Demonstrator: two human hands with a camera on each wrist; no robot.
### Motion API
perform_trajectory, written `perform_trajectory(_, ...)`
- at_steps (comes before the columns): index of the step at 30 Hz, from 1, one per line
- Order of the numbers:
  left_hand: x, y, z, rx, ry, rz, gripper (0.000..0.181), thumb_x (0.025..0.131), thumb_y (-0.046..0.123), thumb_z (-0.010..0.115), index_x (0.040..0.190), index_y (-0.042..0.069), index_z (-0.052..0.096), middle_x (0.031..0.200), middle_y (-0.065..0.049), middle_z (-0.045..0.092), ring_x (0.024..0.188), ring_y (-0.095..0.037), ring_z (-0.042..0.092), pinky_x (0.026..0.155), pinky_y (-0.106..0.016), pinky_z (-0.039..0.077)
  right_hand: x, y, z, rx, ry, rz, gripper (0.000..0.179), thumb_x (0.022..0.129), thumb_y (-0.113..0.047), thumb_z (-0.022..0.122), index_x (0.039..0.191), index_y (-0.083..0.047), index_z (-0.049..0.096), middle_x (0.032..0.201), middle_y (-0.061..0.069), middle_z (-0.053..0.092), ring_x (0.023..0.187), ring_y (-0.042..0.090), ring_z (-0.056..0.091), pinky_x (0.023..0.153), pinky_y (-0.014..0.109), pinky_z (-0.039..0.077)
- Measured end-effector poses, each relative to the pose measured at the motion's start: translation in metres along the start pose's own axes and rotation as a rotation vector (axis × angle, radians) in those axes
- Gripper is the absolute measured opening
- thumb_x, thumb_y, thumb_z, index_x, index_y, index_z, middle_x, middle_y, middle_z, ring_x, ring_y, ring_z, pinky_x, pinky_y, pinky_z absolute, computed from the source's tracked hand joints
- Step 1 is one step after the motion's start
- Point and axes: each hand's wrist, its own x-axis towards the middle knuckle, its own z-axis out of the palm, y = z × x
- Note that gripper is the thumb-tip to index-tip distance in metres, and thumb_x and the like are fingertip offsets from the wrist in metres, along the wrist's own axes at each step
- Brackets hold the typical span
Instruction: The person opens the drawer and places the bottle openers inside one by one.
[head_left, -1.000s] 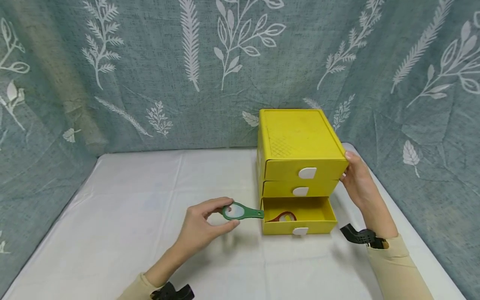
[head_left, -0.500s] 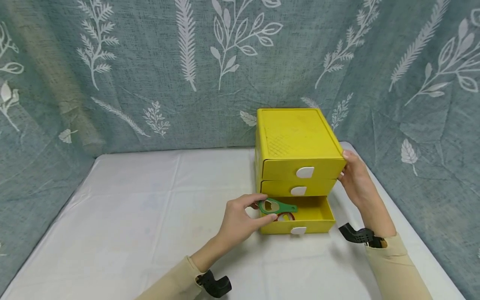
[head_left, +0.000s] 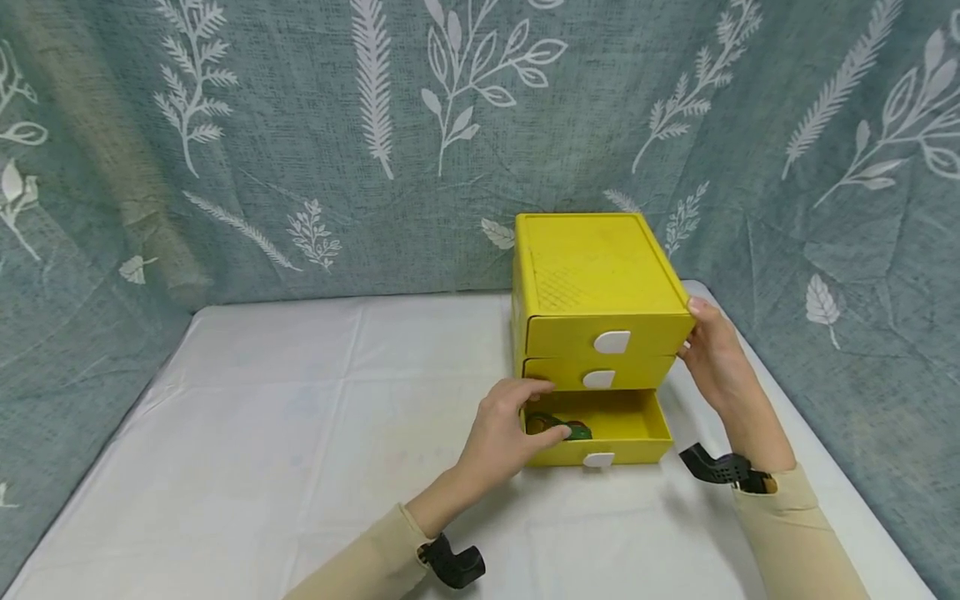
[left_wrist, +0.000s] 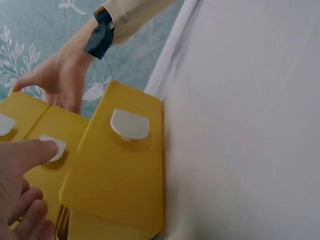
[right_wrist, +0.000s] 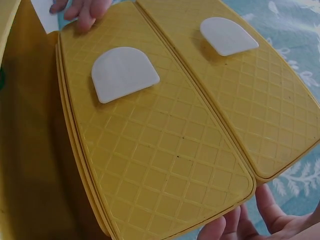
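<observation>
The small yellow drawer cabinet [head_left: 600, 258] has its bottom drawer [head_left: 637, 452] pulled out. In the drawer's left part lies the green magnifying glass [head_left: 579, 430], its handle showing beside my left thumb. My left hand [head_left: 501, 425] is over the drawer's left end, thumb and fingers spread apart and holding nothing. A red-rimmed magnifying glass seen there earlier is mostly hidden. My right hand [head_left: 716, 358] rests against the cabinet's right side, its thumb at the top front corner. In the right wrist view, fingertips [right_wrist: 212, 229] touch that side.
Two upper drawers stay closed, each with a white tab handle [head_left: 612, 342]. Under the cabinet is a table with a white cloth [head_left: 300, 433]. A blue-green patterned curtain [head_left: 315, 133] hangs behind and at both sides.
My left hand has moved right to the drawer, carrying the green magnifying glass, and has let it go inside. My right hand has stayed at the cabinet's side.
</observation>
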Motion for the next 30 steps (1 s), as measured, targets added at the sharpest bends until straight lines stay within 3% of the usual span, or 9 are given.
perform_trajectory(5, -0.007, 0.009, 0.002, -0.126, 0.018, 0.031, 0.030, 0.085, 0.011, 0.079, 0.113, 0.006, 0.068, 0.097, 0.003, 0.067, 0.074, -0.013, 0.059, 0.059, -0.026, 0.051, -0.001, 0.000, 0.001, 0.004, 0.005, -0.002, 0.034, 0.099, -0.041, 0.046, 0.117, -0.015, 0.059, 0.111, 0.002, 0.059, 0.108, 0.021, 0.047, 0.092, 0.040, 0.037)
perform_trajectory(11, -0.018, 0.019, 0.011, -0.249, -0.045, 0.081, 0.010, 0.092, 0.007, 0.069, 0.102, 0.005, 0.071, 0.082, 0.000, 0.070, 0.063, -0.002, 0.058, 0.054, -0.019, 0.050, -0.002, 0.000, 0.001, 0.015, -0.001, -0.019, 0.033, 0.100, -0.039, 0.046, 0.116, -0.014, 0.061, 0.108, 0.001, 0.061, 0.105, 0.020, 0.049, 0.089, 0.038, 0.040)
perform_trajectory(13, -0.021, 0.020, 0.015, -0.322, -0.116, 0.034, 0.010, 0.094, 0.006, 0.067, 0.103, 0.004, 0.071, 0.080, -0.002, 0.071, 0.057, -0.003, 0.059, 0.051, -0.020, 0.050, -0.002, 0.001, 0.001, 0.022, -0.005, -0.029, 0.032, 0.100, -0.037, 0.046, 0.115, -0.014, 0.062, 0.106, 0.000, 0.062, 0.103, 0.019, 0.050, 0.088, 0.037, 0.041)
perform_trajectory(18, -0.026, 0.017, 0.022, -0.440, -0.273, -0.162, 0.017, 0.097, 0.006, 0.062, 0.111, 0.005, 0.072, 0.078, -0.007, 0.072, 0.048, -0.014, 0.061, 0.043, -0.024, 0.048, -0.002, 0.001, 0.001, 0.031, -0.012, -0.040, 0.031, 0.101, -0.035, 0.045, 0.113, -0.014, 0.064, 0.104, 0.000, 0.063, 0.101, 0.018, 0.051, 0.087, 0.038, 0.041)
perform_trajectory(24, -0.027, 0.012, 0.024, -0.428, -0.287, -0.245, 0.022, 0.098, 0.012, 0.062, 0.117, 0.009, 0.073, 0.077, -0.007, 0.071, 0.050, -0.026, 0.064, 0.041, -0.022, 0.046, 0.000, 0.001, 0.001, 0.032, -0.033, -0.041, 0.031, 0.101, -0.036, 0.044, 0.112, -0.014, 0.064, 0.103, 0.000, 0.063, 0.101, 0.018, 0.051, 0.088, 0.038, 0.040)
perform_trajectory(30, -0.027, 0.013, 0.028, -0.337, -0.250, -0.212, 0.024, 0.097, 0.012, 0.064, 0.120, 0.010, 0.072, 0.073, -0.002, 0.070, 0.049, -0.016, 0.063, 0.039, -0.019, 0.041, 0.000, 0.001, 0.000, 0.026, -0.041, -0.035, 0.033, 0.101, -0.037, 0.044, 0.112, -0.015, 0.065, 0.104, 0.000, 0.063, 0.102, 0.019, 0.050, 0.088, 0.038, 0.040)
